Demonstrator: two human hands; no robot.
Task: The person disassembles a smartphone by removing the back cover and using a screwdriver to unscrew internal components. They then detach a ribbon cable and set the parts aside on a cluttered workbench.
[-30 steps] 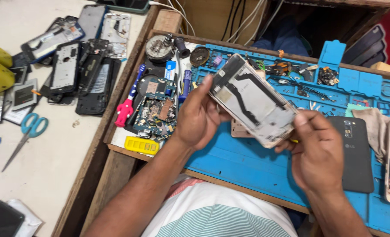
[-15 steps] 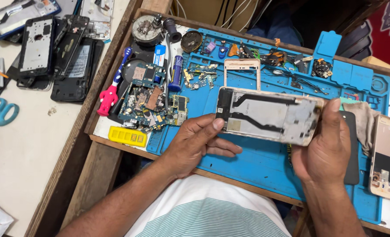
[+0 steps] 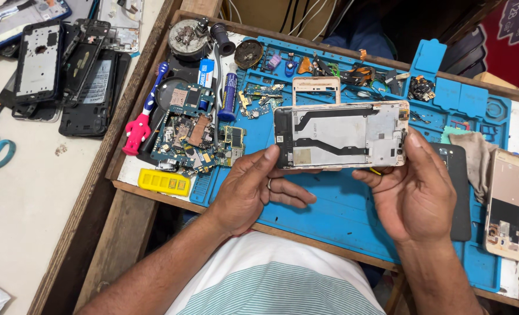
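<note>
I grip the phone frame (image 3: 341, 135) at its ends, left hand (image 3: 253, 189) and right hand (image 3: 414, 195) both clamped; best kept level above the blue mat (image 3: 335, 216).

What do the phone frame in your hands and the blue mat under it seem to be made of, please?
The phone frame, held between left hand and right hand, looks like metal: dull silver-grey plate with a pale gold rim. The blue mat seems silicone or rubber: matte, with moulded compartments.

Blue-white tube (image 3: 206, 73) beside circuit boards (image 3: 195, 134)
</note>
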